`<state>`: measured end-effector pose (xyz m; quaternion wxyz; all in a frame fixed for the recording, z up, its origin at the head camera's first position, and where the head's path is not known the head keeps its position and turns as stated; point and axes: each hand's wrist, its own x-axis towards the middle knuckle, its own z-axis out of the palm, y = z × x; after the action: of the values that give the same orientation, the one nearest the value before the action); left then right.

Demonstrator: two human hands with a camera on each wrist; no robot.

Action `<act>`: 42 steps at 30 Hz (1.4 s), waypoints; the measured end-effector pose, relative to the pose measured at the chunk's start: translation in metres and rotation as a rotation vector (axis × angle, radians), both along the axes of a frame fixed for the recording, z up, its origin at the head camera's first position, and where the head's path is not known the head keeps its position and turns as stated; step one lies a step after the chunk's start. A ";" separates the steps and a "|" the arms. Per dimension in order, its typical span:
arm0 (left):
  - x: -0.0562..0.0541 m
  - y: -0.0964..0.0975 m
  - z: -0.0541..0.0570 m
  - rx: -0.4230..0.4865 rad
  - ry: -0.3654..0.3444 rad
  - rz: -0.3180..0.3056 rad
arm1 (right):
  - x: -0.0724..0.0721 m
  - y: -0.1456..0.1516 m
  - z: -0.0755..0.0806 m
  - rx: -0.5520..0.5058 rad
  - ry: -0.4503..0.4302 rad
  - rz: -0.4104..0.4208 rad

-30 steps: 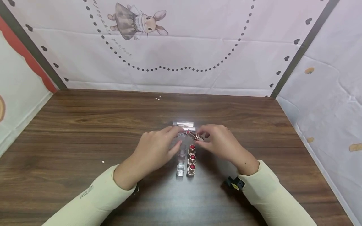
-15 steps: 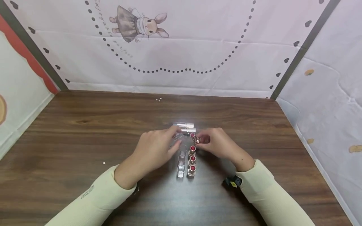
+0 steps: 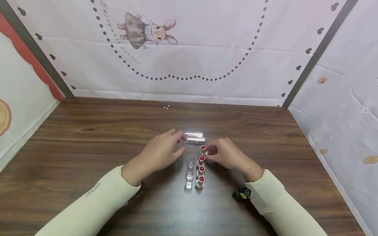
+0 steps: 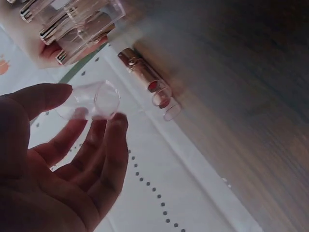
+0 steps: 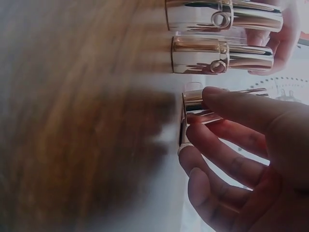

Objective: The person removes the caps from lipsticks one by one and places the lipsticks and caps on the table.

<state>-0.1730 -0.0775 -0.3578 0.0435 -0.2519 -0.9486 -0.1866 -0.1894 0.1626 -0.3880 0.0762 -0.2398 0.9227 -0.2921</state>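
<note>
My left hand [image 3: 160, 149] pinches a clear lipstick cap [image 4: 105, 100] between thumb and fingertips, left of the lipsticks. With thumb and fingers my right hand [image 3: 225, 152] grips the golden base of an uncapped lipstick [image 3: 203, 149], its red tip up, at the far end of a row. Nearer in that row stand three more uncapped lipsticks, a far one [image 3: 201, 160], a middle one [image 3: 201, 170] and a near one [image 3: 200, 181]. To their left is a line of three clear caps [image 3: 189, 180]. In the right wrist view, the right fingers partly hide the held lipstick [image 5: 194, 101].
Beyond the row, two lipsticks lie on their sides, a farther one [image 3: 195, 134] and a nearer one [image 3: 197, 140], partly behind the left fingers. Tiny white bits [image 3: 166, 107] dot the far part of the wooden table [image 3: 103, 131]. Printed cloth walls [image 3: 206, 59] enclose the back and sides.
My right hand has brought the tilted lipstick upright and toward me, to the row's far end. My left hand has drawn slightly left, away from it, with the cap.
</note>
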 end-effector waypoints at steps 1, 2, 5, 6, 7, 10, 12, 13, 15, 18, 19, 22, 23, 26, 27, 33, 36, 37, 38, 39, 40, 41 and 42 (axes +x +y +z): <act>-0.001 0.000 -0.001 0.010 -0.023 -0.009 | 0.000 0.000 -0.001 0.001 0.000 0.005; -0.002 0.001 -0.002 0.018 -0.045 -0.018 | 0.000 -0.001 -0.001 0.002 -0.002 0.006; -0.006 0.002 -0.004 0.040 -0.107 -0.041 | 0.001 -0.002 -0.002 0.001 -0.006 0.008; -0.007 0.003 -0.005 0.045 -0.122 -0.046 | 0.001 -0.002 -0.001 -0.001 -0.008 0.011; -0.008 0.003 -0.006 0.049 -0.138 -0.052 | 0.001 -0.003 -0.001 -0.002 -0.008 0.016; -0.011 0.004 -0.008 0.055 -0.169 -0.057 | 0.001 -0.004 -0.002 -0.004 -0.006 0.027; -0.013 0.005 -0.010 0.057 -0.187 -0.059 | 0.000 -0.005 -0.002 -0.001 -0.008 0.031; -0.014 0.006 -0.011 0.057 -0.193 -0.062 | 0.000 -0.005 -0.002 0.001 -0.009 0.033; -0.016 0.007 -0.013 0.053 -0.201 -0.066 | -0.001 -0.005 -0.002 0.008 -0.015 0.032; -0.018 0.009 -0.014 0.048 -0.209 -0.071 | -0.002 -0.005 -0.001 0.018 -0.020 0.045; -0.018 0.009 -0.015 0.046 -0.212 -0.071 | -0.003 -0.005 -0.001 0.020 -0.022 0.050; -0.020 0.011 -0.016 0.047 -0.215 -0.068 | -0.004 -0.004 -0.001 0.022 -0.022 0.061; -0.020 0.011 -0.017 0.049 -0.215 -0.068 | -0.005 -0.004 -0.001 0.021 -0.023 0.063; -0.021 0.013 -0.017 0.054 -0.206 -0.077 | -0.006 -0.004 0.000 0.024 -0.027 0.064; -0.021 0.014 -0.017 0.052 -0.203 -0.080 | -0.007 -0.004 0.000 0.025 -0.028 0.065; -0.022 0.015 -0.022 0.026 -0.184 -0.100 | -0.008 -0.005 0.001 0.038 -0.024 0.073; -0.023 0.015 -0.023 0.025 -0.186 -0.100 | -0.008 -0.007 0.002 0.048 -0.029 0.070; -0.023 0.014 -0.023 0.026 -0.189 -0.100 | -0.008 -0.007 0.003 0.051 -0.031 0.070; -0.023 0.014 -0.023 0.022 -0.191 -0.100 | -0.008 -0.008 0.003 0.057 -0.034 0.069; -0.023 0.014 -0.023 0.021 -0.197 -0.100 | -0.008 -0.008 0.003 0.063 -0.032 0.070; -0.023 0.015 -0.022 0.018 -0.203 -0.098 | -0.008 -0.008 0.004 0.068 -0.033 0.067; -0.023 0.015 -0.022 0.014 -0.207 -0.098 | -0.009 -0.009 0.004 0.073 -0.030 0.068; -0.023 0.015 -0.022 0.009 -0.211 -0.098 | -0.009 -0.009 0.004 0.079 -0.028 0.068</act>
<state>-0.1961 -0.0625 -0.3801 -0.0647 -0.2767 -0.9336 -0.2182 -0.1980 0.1532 -0.3839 0.1082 -0.2636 0.9237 -0.2562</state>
